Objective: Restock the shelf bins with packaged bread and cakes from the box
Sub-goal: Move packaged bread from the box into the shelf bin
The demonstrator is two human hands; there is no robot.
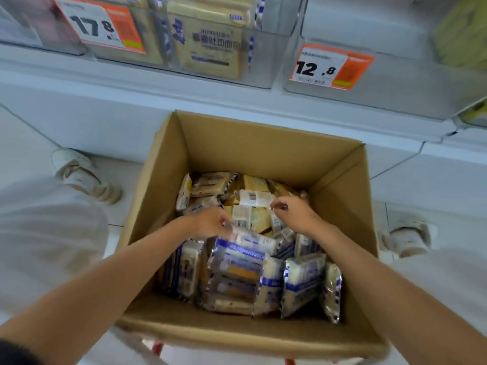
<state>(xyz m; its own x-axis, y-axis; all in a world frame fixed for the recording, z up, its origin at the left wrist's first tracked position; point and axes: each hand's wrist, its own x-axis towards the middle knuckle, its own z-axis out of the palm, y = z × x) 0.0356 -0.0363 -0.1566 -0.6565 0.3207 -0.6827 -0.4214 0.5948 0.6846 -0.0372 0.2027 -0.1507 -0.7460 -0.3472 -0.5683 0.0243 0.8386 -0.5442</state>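
Note:
An open cardboard box (263, 146) sits below me, holding several bread and cake packs in clear and blue-white wrappers (237, 275). Both my hands are down inside it. My left hand (210, 222) has its fingers curled on the end of a blue-white pack (253, 239) near the box's middle. My right hand (295, 214) pinches the edge of a clear pack with a barcode label (254, 198) toward the far side. Above, a clear shelf bin (210, 48) holds beige bread packs.
A second clear bin (395, 75) with a 12.8 price tag stands at the upper right; a 17.8 tag (100, 25) hangs at the upper left. A white shelf ledge (131, 83) runs under the bins. My shoes (84, 175) stand on either side of the box.

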